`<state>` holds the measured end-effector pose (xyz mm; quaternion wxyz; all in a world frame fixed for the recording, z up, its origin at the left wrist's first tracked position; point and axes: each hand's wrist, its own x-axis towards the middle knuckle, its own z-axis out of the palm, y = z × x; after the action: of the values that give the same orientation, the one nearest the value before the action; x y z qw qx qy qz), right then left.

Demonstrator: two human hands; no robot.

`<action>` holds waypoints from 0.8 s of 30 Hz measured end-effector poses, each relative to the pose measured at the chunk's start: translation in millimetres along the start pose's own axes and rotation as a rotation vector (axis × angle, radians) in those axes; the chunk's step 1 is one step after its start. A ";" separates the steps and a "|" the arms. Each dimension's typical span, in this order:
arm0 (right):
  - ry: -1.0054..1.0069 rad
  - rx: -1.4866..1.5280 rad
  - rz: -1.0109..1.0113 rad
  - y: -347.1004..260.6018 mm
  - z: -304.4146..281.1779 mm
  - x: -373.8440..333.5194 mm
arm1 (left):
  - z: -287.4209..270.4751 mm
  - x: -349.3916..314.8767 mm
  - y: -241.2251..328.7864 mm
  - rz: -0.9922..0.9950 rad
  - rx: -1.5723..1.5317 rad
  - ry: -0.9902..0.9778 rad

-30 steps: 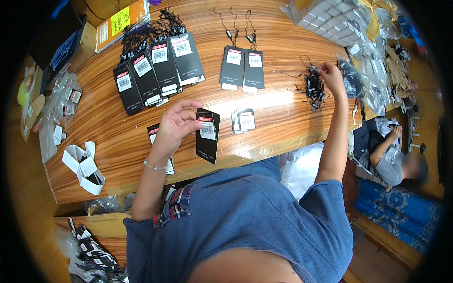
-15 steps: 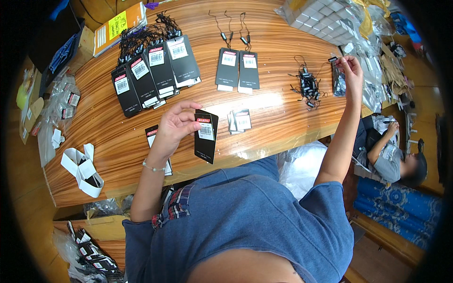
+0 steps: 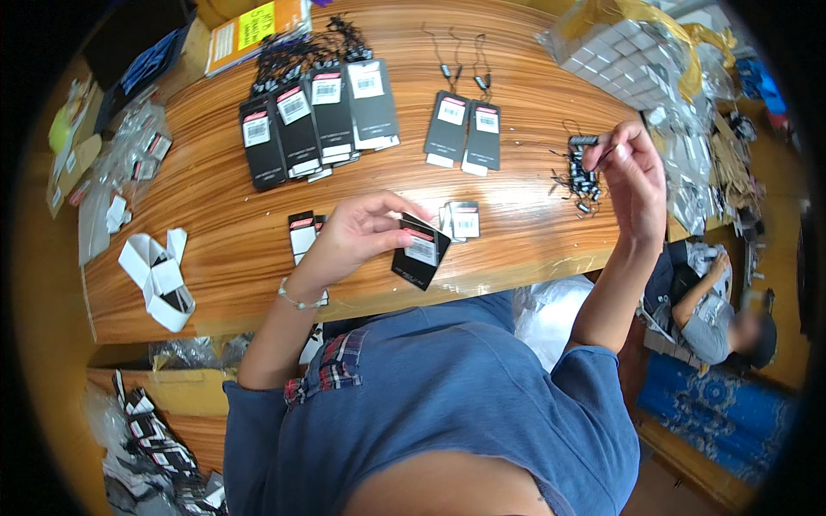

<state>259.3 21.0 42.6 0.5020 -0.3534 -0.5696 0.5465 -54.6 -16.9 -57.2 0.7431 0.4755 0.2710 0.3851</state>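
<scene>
Between thumb and fingers, my left hand (image 3: 370,228) holds a black hang tag (image 3: 420,254) with a white barcode label, tilted above the table's near edge. My right hand (image 3: 635,168) pinches a dark tag string (image 3: 583,140) with a small black seal, over a loose pile of tag strings (image 3: 582,185). Just beyond the held tag lies a small stack of white barcode cards (image 3: 463,220). More black tags (image 3: 303,230) lie partly under my left forearm. Farther back are two strung tags (image 3: 447,127) side by side.
Overlapping piles of strung tags (image 3: 368,95) lie at the back left. A coil of white label tape (image 3: 155,275) is at the left. A plastic-wrapped block of small white boxes (image 3: 615,52) stands at the back right. Another person (image 3: 710,322) sits beyond the table's right side.
My right hand has drawn the string nearer and a little left. My left hand has moved right, tilting the hang tag. The whole view has shifted slightly.
</scene>
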 end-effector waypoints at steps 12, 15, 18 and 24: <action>-0.337 0.386 0.332 56.9 96.3 -2.9 | 4.7 -6.0 6.2 0.054 0.043 -0.038; -0.287 0.697 0.206 68.1 83.6 -8.5 | -0.8 -2.1 5.8 0.028 0.069 0.005; -0.221 0.736 0.188 67.3 78.9 -15.8 | 0.4 -1.2 3.3 -0.008 0.009 -0.055; -0.295 1.027 0.121 74.3 75.3 -22.0 | -2.1 -2.5 5.4 0.012 -0.094 -0.114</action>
<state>181.8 -8.8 -26.4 0.4926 -0.0140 -0.2723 0.8265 -59.3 -16.6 -53.0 0.7766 0.4627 0.2071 0.3740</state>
